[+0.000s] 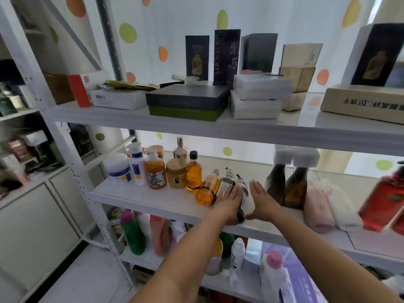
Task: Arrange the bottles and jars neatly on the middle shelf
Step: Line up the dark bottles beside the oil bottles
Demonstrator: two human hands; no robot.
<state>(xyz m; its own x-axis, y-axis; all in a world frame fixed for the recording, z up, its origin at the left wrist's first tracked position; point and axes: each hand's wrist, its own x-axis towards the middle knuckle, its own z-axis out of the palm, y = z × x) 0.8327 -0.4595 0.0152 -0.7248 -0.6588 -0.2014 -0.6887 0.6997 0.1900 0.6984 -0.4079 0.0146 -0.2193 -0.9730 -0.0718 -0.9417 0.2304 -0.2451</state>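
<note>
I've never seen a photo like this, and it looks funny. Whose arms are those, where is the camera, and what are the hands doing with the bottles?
There is no machine here. The arms belong to a person, and the camera sits on that person's head and looks forward and down, so you see nearly what they see. There is only this one picture.

The left hand and the right hand have straight fingers, one on each side of a white bottle. It lies on its side on the middle shelf. No fingers curl round it.

Just left of it, an amber bottle also lies down. Further left, an orange pump bottle and a white jar stand upright. To the right lies a pink bottle.
</note>
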